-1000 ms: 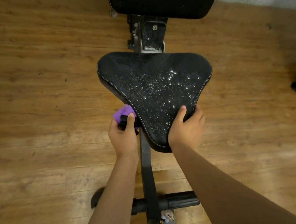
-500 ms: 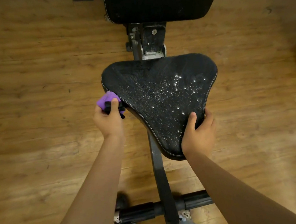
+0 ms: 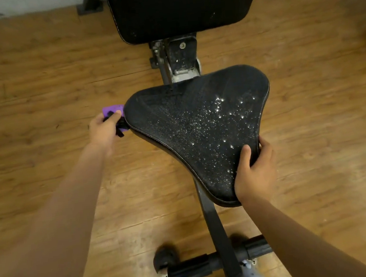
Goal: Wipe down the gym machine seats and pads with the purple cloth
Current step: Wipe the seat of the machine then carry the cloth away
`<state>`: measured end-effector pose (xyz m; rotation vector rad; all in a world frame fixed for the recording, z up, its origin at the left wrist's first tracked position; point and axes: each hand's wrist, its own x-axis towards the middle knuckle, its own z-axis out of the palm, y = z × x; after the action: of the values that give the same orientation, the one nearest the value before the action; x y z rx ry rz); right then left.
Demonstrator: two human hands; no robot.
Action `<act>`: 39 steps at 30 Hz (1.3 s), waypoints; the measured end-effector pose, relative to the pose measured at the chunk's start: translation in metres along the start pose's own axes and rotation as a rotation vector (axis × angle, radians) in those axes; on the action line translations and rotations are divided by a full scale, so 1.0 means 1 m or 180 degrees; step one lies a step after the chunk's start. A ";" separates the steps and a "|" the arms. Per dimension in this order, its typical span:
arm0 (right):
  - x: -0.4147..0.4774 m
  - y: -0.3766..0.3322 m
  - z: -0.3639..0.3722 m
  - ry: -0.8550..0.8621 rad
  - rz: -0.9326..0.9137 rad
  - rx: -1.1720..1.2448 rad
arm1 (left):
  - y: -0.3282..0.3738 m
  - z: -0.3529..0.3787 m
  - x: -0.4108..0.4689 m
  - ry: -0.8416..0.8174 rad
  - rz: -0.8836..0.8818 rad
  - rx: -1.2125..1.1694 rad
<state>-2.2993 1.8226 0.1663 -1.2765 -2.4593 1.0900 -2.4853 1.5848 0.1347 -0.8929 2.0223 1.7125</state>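
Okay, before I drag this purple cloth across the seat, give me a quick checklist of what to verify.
1. Grip on the purple cloth: ok, the left hand holds it.
2. Starting spot: ok, the cloth is at the left edge of the seat.
3. Seat steadied: ok, the right hand grips its near right edge, thumb on top.
4. Seat top dry: not ok, droplets are scattered across it.
5. Wipe path free: not ok, the right thumb rests on the top beside the droplets.
6. Back pad clean: cannot tell.
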 end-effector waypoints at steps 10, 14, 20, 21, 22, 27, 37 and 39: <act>0.000 0.002 0.000 0.0004 0.0036 0.0105 | 0.094 0.079 0.036 -0.1684 0.1176 0.2372; -0.001 0.000 -0.001 0.0013 0.0070 0.0075 | 0.096 0.090 0.035 -0.1638 0.1385 0.2920; -0.002 -0.001 -0.002 0.0021 0.0036 0.0035 | 0.073 0.030 0.035 -0.1038 0.1195 0.2321; -0.002 -0.002 -0.002 0.0018 0.0034 0.0029 | 0.065 0.022 0.031 -0.0884 0.1313 0.2173; -0.002 -0.003 -0.002 0.0022 0.0033 0.0024 | 0.059 0.015 0.021 -0.0807 0.1421 0.2044; -0.002 -0.004 -0.002 0.0031 0.0075 0.0014 | 0.032 0.017 -0.012 -0.0722 0.1961 0.2278; -0.002 -0.001 -0.002 0.0010 0.0083 0.0040 | 0.063 0.037 0.026 -0.0566 0.2039 0.2532; -0.002 -0.001 -0.002 0.0011 0.0099 0.0039 | 0.051 0.024 0.000 -0.0735 0.2299 0.2437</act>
<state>-2.2982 1.8220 0.1688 -1.3161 -2.4343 1.1075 -2.5221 1.6113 0.1680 0.3016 2.6710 1.0203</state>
